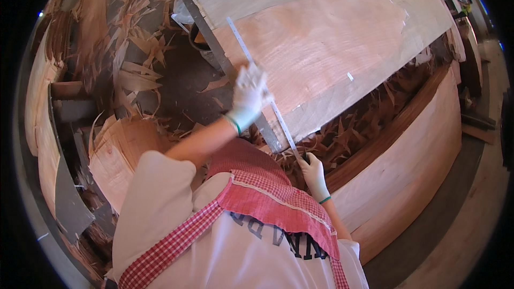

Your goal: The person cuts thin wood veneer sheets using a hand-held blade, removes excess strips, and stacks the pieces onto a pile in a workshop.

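A long, thin white ruler (282,123) with marks along it lies slantwise across the near left edge of a sheet of reddish wood veneer (321,37). My left hand (249,92), in a white glove with a green cuff, is over the middle of the ruler and hides that part. Its fingers are blurred. At the ruler's near end, my right hand (314,175), gloved the same way, has its fingers closed on that end. Something small and dark shows by its fingertips, too little to name. The veneer rests on a pale board-topped table (428,18).
A stack of veneer sheets (396,155) stands to the right, with torn scraps (342,139) between it and the table. More veneer scraps (142,75) litter the floor at left. A dark bucket (201,43) stands by the table's left edge. Further veneer (126,155) leans at my left.
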The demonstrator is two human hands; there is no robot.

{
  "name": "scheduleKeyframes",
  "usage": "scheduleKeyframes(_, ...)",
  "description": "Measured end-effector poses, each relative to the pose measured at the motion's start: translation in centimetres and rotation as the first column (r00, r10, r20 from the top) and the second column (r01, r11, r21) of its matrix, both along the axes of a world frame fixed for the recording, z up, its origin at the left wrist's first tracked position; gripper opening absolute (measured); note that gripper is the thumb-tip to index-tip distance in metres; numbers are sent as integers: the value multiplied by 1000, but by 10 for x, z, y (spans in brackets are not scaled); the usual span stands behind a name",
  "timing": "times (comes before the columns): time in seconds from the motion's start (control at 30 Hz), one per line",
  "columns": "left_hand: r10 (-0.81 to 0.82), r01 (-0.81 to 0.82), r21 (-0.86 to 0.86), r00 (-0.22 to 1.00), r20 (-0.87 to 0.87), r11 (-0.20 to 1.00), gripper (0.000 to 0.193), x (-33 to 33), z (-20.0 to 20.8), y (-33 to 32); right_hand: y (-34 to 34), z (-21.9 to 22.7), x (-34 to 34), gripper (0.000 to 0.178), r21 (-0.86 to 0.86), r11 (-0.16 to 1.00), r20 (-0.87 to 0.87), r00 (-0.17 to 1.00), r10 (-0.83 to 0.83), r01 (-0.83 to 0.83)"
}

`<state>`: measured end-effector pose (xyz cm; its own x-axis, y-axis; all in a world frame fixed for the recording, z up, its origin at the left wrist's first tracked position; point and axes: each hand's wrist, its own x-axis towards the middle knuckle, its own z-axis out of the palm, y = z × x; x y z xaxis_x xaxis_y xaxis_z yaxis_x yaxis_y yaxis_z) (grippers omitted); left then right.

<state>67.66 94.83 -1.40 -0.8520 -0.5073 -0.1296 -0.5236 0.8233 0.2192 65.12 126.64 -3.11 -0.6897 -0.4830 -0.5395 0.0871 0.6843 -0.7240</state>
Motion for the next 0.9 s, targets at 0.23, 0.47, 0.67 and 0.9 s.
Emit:
scheduleKeyframes(0.23,-273,280,-178,960,64,943,69,36,-31,102,-15,26,-57,17,123,925,-547,753,366,-360)
scheduleKeyframes(0.47,-222,249,44,918,-329,967,43,-14,-5,90,-49,65,-131,21,-92,992,202,977,-69,90)
scheduleKeyframes(0.67,-595,591,-190,803,43,784,69,-59,-14,95,-50,9,-160,29,267,936,-541,767,344,-231)
scheduleKeyframes(0.9,-533,538,130,843,-72,833,54,-84,8,74,-38,81,-253,22,171,985,-573,810,124,-29)
